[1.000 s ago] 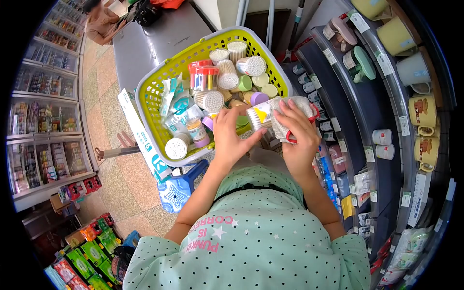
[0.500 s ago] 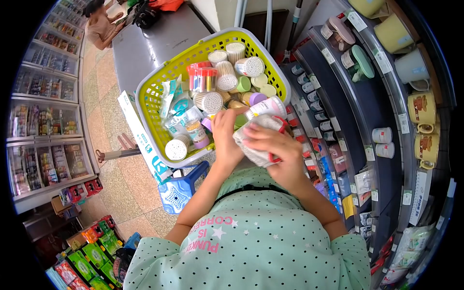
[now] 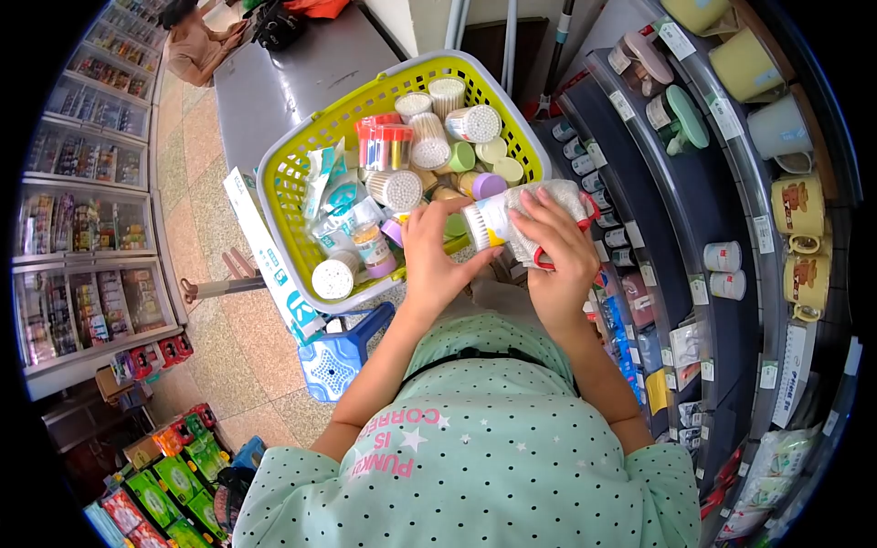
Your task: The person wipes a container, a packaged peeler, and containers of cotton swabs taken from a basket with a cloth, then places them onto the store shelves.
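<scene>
A small tub of cotton swabs (image 3: 487,223) with a yellow-and-white label lies sideways between my hands, over the near right edge of the yellow-green basket (image 3: 281,196). My left hand (image 3: 435,258) grips the tub's left end, thumb below and fingers above. Wrapped over its other end is a grey-white cloth with red trim (image 3: 551,212), pressed on by my right hand (image 3: 559,254); that end is hidden. Inside the basket are several cotton swab tubs (image 3: 395,189), red-lidded containers (image 3: 385,146) and white-and-teal packets (image 3: 340,199).
At right, curved shelves hold mugs (image 3: 797,205), brushes (image 3: 677,119) and small tubs (image 3: 726,269). A blue stool (image 3: 333,367) stands below the basket, beside a grey table (image 3: 301,78). Another person (image 3: 194,50) is at the far left, near display cabinets (image 3: 87,219).
The cloth and my right hand have moved right along the tub, uncovering its yellow label. My left hand has opened its thumb around the tub's end. The basket's contents look unchanged.
</scene>
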Available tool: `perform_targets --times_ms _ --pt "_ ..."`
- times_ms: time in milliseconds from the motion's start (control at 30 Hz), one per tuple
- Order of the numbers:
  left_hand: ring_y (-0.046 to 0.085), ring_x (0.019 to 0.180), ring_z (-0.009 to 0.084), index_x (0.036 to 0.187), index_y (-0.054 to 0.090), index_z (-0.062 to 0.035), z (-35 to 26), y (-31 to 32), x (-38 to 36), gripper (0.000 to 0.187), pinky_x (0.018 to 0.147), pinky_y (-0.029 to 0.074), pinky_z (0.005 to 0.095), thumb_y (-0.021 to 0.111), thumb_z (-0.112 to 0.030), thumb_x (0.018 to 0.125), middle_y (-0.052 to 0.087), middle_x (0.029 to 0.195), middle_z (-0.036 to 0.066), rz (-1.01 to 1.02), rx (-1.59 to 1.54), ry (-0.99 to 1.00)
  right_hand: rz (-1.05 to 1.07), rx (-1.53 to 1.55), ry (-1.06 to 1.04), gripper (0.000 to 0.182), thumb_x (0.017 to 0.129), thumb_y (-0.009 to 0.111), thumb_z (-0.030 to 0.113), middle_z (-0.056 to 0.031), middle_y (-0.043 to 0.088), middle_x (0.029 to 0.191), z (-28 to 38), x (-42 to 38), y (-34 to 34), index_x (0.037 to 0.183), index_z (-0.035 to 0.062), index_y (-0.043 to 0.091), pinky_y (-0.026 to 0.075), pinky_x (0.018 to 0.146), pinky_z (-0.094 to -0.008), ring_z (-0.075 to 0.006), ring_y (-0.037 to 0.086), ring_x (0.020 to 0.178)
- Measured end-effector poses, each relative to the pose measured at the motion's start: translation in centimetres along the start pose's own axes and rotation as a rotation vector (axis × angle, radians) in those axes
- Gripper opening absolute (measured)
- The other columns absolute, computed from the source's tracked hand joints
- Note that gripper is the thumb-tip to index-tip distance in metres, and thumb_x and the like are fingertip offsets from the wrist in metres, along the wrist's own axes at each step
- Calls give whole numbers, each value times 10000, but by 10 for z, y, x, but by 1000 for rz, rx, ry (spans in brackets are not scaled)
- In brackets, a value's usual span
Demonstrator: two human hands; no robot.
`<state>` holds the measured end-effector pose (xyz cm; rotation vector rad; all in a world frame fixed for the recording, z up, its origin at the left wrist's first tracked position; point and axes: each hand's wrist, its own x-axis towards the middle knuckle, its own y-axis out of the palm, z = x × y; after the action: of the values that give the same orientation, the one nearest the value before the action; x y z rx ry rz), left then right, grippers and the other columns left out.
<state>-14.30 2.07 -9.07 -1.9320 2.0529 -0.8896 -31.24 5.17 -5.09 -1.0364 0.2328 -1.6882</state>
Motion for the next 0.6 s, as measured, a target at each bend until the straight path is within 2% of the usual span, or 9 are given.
perform_targets --times_ms 133,267,400,433,533,567,600 --pt "547 1042 302 1136 649 -84 -2 -1 0 619 954 383 433 893 -188 577 656 1072 79 -22 12 20 21 4 -29 459 689 649 -101 -61 713 1208 8 -3 5 1087 103 753 331 1156 -544 -240 628 1230" --pt "549 1036 302 1124 657 -82 5 5 -2 605 951 379 430 857 -133 555 659 1065 71 -61 28 41 147 98 -56 463 676 646 -103 -71 705 1213 23 -7 8 1081 98 747 342 1151 -543 -241 624 1233" --pt "546 1037 307 1134 655 -85 6 5 -4 602 952 378 434 838 -103 561 642 1048 68 -56 29 42 264 293 -105 478 672 628 -127 -82 715 1179 26 -3 5 1084 86 743 392 1125 -473 -246 642 1207" --pt "545 1037 308 1136 652 -88 3 4 -4 612 952 378 437 847 -101 556 635 1046 71 -64 28 44 282 372 -54 475 663 604 -150 -96 723 1169 28 4 -2 1059 68 748 438 1084 -430 -266 657 1184" --pt "543 1038 314 1141 642 -95 -6 6 -7 647 953 377 443 876 -96 538 618 1041 80 -74 32 41 71 360 7 461 655 588 -161 -108 726 1173 17 20 -12 1029 52 751 464 1053 -408 -286 661 1178" --pt "542 1037 316 1141 639 -97 -6 6 -8 661 953 376 444 888 -97 528 614 1041 82 -68 38 39 19 246 -23 446 656 585 -157 -112 727 1172 13 26 -13 1020 43 751 467 1049 -405 -300 664 1172" --pt "541 1037 318 1141 636 -100 -6 7 -8 676 954 375 445 900 -98 519 609 1040 84 -63 42 39 7 160 -24 436 656 586 -152 -107 728 1161 9 29 -11 1009 45 748 418 1102 -454 -294 664 1165"
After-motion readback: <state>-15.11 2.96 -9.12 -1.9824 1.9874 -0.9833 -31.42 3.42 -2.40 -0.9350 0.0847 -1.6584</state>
